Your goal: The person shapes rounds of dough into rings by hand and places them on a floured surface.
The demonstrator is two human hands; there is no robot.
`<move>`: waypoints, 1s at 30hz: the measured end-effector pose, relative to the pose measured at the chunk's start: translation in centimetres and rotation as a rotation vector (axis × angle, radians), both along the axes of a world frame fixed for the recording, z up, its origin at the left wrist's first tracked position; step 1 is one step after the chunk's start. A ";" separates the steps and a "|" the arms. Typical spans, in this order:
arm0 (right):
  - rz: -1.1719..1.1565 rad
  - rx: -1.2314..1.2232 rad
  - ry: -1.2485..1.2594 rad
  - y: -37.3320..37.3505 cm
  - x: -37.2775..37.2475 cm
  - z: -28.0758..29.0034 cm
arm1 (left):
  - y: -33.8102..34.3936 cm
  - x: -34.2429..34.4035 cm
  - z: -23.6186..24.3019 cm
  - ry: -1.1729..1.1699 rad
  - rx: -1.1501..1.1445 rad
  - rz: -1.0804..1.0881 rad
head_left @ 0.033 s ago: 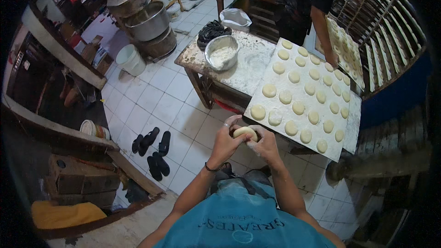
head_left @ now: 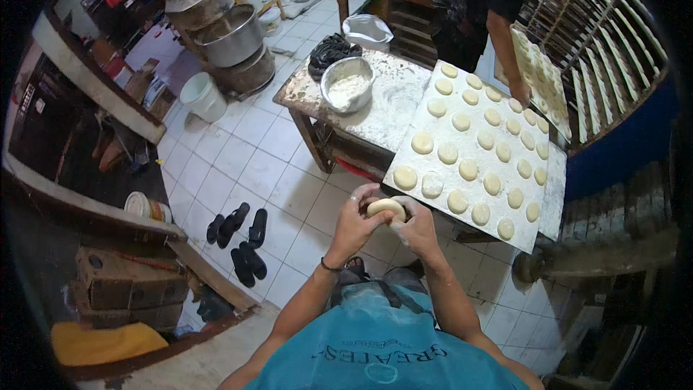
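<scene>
Metal bowl [head_left: 348, 85]: on the bench [head_left: 397, 87], left of the floured board [head_left: 439, 128]
Left hand [head_left: 354, 222]: curled around one side of a dough round [head_left: 385, 205]
Dough round: held near the floured board's near left corner
Right hand [head_left: 418, 228]: gripping the dough round's opposite side
Floured board: bearing rows of pale dough pieces [head_left: 468, 169]

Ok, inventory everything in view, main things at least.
Held dough round: one, cream, centre
Resting dough rounds: over twenty, cream, on board
Board: one, floured white, right
Table: one, brown, floured, centre
Metal bowl: one, silver, on table
Plastic bag: one, black, behind bowl
Dough mixer: one, grey, upper left
Buckets: several, whitish, left
Slippers: five, black, left floor
Cardboard boxes: several, brown, lower left
Rack: one, brown, upper right
Co-worker: one, black clothes, upper right
Left hand: one, bare, centre
Right hand: one, bare, centre
</scene>
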State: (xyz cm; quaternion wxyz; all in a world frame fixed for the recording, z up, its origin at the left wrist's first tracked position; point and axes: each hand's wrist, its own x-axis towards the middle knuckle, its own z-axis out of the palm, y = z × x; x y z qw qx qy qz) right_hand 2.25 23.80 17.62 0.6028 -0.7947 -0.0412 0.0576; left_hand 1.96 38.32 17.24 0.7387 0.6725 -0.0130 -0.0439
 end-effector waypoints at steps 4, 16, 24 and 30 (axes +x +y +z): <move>-0.086 -0.003 -0.037 1.3 -0.1 0.2 | 0.8 -0.1 -0.4 -0.007 -0.118 -0.010; -0.109 0.160 -0.029 2.6 0.3 -2.2 | 3.0 4.0 -3.7 -0.182 0.745 0.178; -0.207 1.150 0.427 0.9 2.7 -3.1 | 0.9 4.3 -1.3 0.345 -1.144 -0.071; 0.228 1.388 0.565 -3.0 2.6 0.3 | -1.1 4.3 -0.1 0.569 -1.141 -0.478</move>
